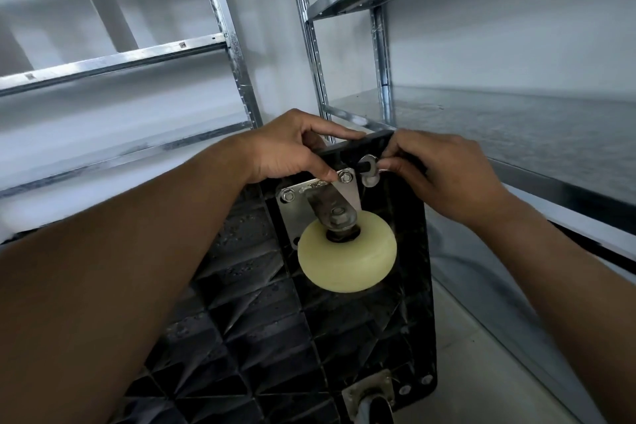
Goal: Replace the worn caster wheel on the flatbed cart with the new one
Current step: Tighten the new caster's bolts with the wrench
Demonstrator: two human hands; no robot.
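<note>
**Cart, one.** A black ribbed plastic flatbed cart (261, 320) stood tipped up on edge, its underside facing the viewer, between the shelving units.

**Casters, two.**
- The first was a cream-yellow round plastic wheel (347, 251) in a grey steel fork, carried on a silver rectangular mounting plate (288, 217). The plate lay flat against the cart's underside, just below its upper edge.
- The second was a grey steel-plated caster (370, 389) at the cart's lower end, with its wheel cut off by the frame.

**Fasteners.**
- Two silver hex nuts (346, 177) showed plainly on the mounting plate, along its upper side. The other corners were hidden or too dark to count.
- Two silver bolt heads (404, 389) sat beside the grey caster.

**Hands, two, both bare.**
- The left grip (292, 151) was closed over the cart's upper edge. Its fingers curled over the rim, and the thumb tip lay against the plate beside the nearer nut.
- The right grip (447, 179) was drawn together in a pinch of thumb and forefinger on a short dark bolt shaft (365, 169). This was just beside the plate's upper right corner.
- One silver washer (368, 160) ringed that shaft, and a second silver ring (370, 181) showed directly beneath it. I could not tell whether the shaft was seated in the cart.

**Shelving, two units.** Both were galvanised steel shelving, one to the left (103, 62) and one to the right (516, 134) of the cart.

**Floor.** A pale floor (481, 372) lay to the lower right.
</note>
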